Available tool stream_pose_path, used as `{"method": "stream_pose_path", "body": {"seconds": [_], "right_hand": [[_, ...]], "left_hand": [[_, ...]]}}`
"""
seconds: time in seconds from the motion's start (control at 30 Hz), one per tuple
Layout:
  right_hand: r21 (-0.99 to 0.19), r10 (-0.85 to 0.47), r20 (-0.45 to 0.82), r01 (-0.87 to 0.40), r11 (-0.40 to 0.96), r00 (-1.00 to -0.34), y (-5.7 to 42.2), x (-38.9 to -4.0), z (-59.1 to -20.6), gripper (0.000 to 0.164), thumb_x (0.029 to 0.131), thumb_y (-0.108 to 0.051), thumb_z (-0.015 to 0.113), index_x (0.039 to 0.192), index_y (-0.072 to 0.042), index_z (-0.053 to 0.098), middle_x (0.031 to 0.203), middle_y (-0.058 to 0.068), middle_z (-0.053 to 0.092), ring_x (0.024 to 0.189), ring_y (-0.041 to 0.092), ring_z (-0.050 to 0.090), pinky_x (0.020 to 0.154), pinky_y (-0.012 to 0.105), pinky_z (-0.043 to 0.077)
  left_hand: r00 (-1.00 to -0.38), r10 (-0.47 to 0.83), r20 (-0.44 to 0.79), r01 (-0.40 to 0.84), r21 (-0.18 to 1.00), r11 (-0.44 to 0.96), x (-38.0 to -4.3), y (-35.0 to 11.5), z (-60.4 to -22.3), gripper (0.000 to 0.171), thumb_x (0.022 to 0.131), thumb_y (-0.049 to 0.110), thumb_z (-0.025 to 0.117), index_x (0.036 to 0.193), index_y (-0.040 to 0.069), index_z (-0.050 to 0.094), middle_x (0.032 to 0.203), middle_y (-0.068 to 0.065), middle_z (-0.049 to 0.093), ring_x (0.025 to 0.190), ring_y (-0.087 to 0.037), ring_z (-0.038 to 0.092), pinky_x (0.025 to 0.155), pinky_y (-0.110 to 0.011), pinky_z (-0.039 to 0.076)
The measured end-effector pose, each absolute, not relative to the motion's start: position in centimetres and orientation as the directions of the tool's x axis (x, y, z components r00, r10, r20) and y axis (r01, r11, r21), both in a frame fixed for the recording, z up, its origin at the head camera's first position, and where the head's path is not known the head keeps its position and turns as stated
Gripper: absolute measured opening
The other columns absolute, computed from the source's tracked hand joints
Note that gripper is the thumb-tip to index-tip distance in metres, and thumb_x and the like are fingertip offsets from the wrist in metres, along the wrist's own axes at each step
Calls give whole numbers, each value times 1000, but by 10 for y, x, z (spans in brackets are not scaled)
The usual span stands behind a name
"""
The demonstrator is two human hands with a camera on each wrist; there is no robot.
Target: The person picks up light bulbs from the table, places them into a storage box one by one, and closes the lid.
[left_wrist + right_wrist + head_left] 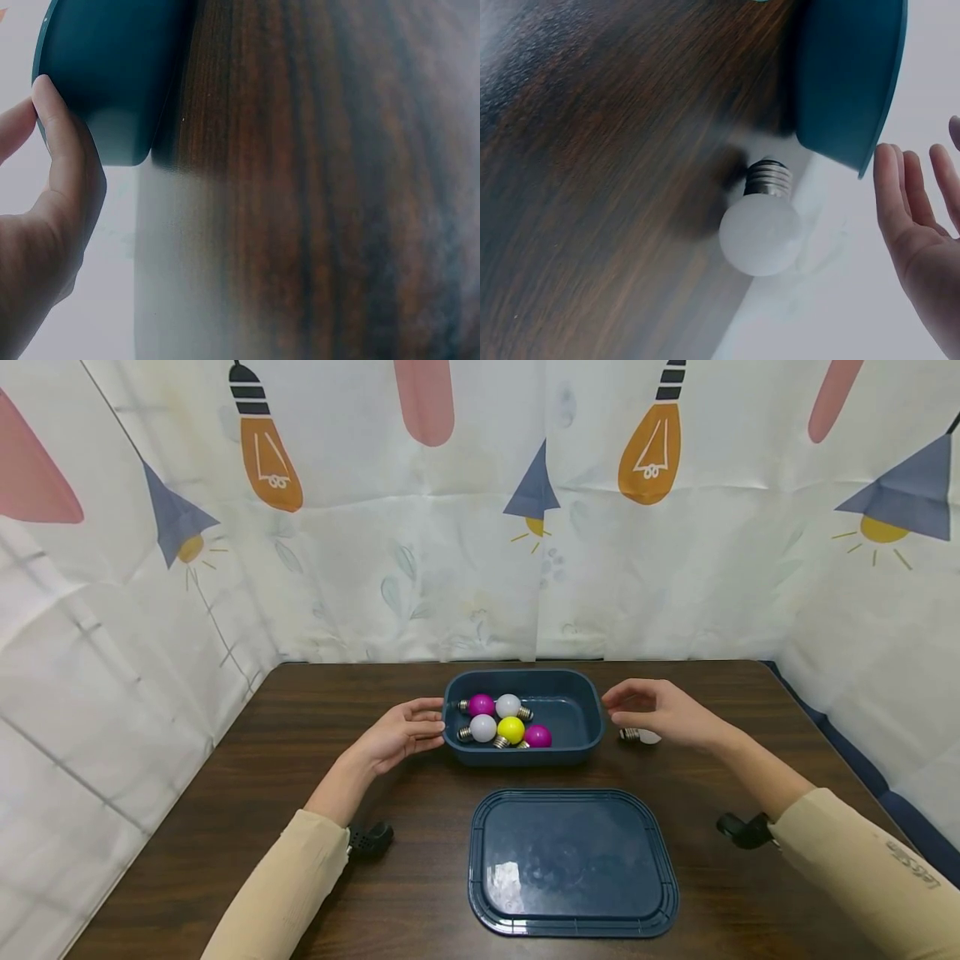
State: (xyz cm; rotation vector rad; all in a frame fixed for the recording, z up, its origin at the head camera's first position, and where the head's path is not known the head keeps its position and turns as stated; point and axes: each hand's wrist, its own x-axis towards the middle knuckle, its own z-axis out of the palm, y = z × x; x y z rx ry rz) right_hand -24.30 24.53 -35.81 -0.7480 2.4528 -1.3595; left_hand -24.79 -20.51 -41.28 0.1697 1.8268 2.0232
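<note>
Dark-blue oblong plastic box [566, 717] holds five round mixed-colour bulbs [511, 730], one round white bulb [759, 235] remaining outside, left hand [401, 732] and right hand [666, 712] loosely spread.

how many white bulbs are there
3: the back white bulb and front white bulb in the box, and a third white bulb on the table by the right hand.

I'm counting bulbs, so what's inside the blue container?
The container shows two magenta bulbs, two white bulbs and one yellow bulb, five altogether. What lies directly beneath them is covered and cannot be seen.
</note>
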Motion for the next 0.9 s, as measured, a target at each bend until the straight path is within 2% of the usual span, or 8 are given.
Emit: {"method": "stream_pose_path", "body": {"seconds": [0.3, 0.7, 0.9], "right_hand": [[-812, -495, 41, -318, 489, -868, 253, -240, -359, 32, 101, -22, 70, 129, -6, 65, 127, 11, 65, 113, 26, 64, 89, 30, 55], [-826, -475, 41, -297, 479, -879, 264, -238, -367, 33, 101, -20, 69, 130, -4, 64, 130, 16, 64, 114, 28, 64, 90, 44, 58], [-818, -459, 43, -295, 494, -887, 269, -236, -369, 33, 102, -21, 68, 131, -4, 64, 129, 16, 64, 113, 26, 63, 87, 44, 58]], "left_hand": [[-910, 374, -179, -216, 975, -59, -248, -205, -413, 58, 104, 1, 57, 156, -4, 32, 132, -27, 55, 96, -18, 69, 92, -32, 58], [-910, 375, -175, -212, 976, -57, -248, -205, -414, 57, 105, 1, 57, 156, -3, 32, 134, -28, 53, 96, -17, 69, 92, -32, 58], [-911, 376, -173, -211, 976, -62, -249, -205, -415, 56, 105, 1, 57, 156, -3, 33, 135, -29, 53, 97, -18, 69, 92, -32, 58]]}}
